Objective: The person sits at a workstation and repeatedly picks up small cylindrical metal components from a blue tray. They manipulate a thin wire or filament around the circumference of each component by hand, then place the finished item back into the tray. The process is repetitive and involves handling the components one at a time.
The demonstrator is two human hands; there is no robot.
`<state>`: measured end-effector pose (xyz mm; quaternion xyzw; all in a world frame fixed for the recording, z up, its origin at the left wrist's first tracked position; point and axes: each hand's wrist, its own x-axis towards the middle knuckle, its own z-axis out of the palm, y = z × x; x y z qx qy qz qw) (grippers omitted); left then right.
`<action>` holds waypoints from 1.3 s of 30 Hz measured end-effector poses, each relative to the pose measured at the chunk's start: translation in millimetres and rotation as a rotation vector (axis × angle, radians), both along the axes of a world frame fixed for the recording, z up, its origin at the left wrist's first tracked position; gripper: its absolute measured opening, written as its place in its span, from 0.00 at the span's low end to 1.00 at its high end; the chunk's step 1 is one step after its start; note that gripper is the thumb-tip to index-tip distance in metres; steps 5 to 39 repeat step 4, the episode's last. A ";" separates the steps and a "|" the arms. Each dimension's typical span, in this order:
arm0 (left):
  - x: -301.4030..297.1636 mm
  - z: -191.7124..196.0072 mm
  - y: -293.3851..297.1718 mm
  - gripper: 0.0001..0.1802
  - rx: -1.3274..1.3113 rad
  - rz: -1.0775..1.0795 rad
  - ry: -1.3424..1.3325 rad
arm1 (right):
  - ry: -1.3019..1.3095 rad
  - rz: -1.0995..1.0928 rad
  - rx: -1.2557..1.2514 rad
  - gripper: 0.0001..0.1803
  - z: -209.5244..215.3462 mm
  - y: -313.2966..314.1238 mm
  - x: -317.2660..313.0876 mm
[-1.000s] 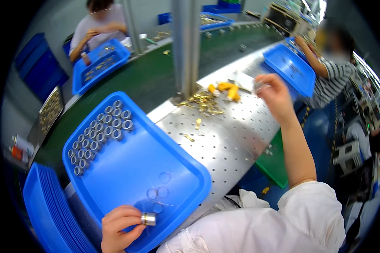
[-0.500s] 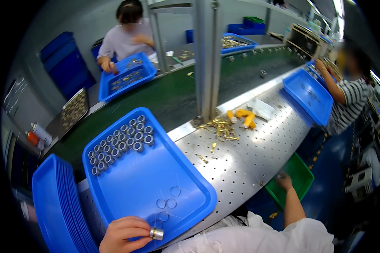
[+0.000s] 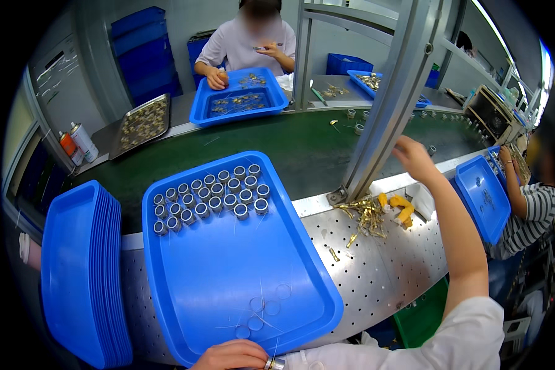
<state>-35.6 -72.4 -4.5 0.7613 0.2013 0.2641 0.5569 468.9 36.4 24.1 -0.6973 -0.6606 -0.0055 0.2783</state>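
Observation:
My left hand (image 3: pixel 231 356) is at the near edge of a large blue tray (image 3: pixel 240 271), closed on a small silver metal cylinder (image 3: pixel 275 364), partly cut off by the lower edge. My right hand (image 3: pixel 415 159) reaches over the green conveyor belt (image 3: pixel 277 145), beside the metal post (image 3: pixel 388 105). Its fingers are bent and apart, with nothing visible in them. Rows of grey metal sleeves (image 3: pixel 216 205) stand at the tray's far end. Thin clear rings (image 3: pixel 254 322) lie at its near end.
Stacked blue trays (image 3: pixel 80 271) stand at the left. Brass pieces (image 3: pixel 369 216) and yellow finger cots (image 3: pixel 402 209) lie on the perforated metal table (image 3: pixel 376 271). A green bin (image 3: pixel 422 317) sits below its edge. Two co-workers sit across and at right, with blue trays (image 3: pixel 237 97).
My right hand has left the green bin and reached up and forward to the conveyor belt. My left hand still holds the metal cylinder. The whole view has shifted.

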 end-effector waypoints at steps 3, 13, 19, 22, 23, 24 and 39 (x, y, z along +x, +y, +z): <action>-2.4 -2.2 1.0 0.08 -0.135 0.011 0.067 | -0.185 0.193 -0.015 0.19 -37.8 100.3 33.2; -1.8 -3.0 1.1 0.08 -0.139 0.033 0.069 | -0.280 0.197 -0.047 0.21 -46.8 128.4 36.2; -1.8 -3.0 1.1 0.08 -0.139 0.033 0.069 | -0.280 0.197 -0.047 0.21 -46.8 128.4 36.2; -1.8 -3.0 1.1 0.08 -0.139 0.033 0.069 | -0.280 0.197 -0.047 0.21 -46.8 128.4 36.2; -1.8 -3.0 1.1 0.08 -0.139 0.033 0.069 | -0.280 0.197 -0.047 0.21 -46.8 128.4 36.2; -1.8 -3.0 1.1 0.08 -0.139 0.033 0.069 | -0.280 0.197 -0.047 0.21 -46.8 128.4 36.2; -1.8 -3.0 1.1 0.08 -0.139 0.033 0.069 | -0.280 0.197 -0.047 0.21 -46.8 128.4 36.2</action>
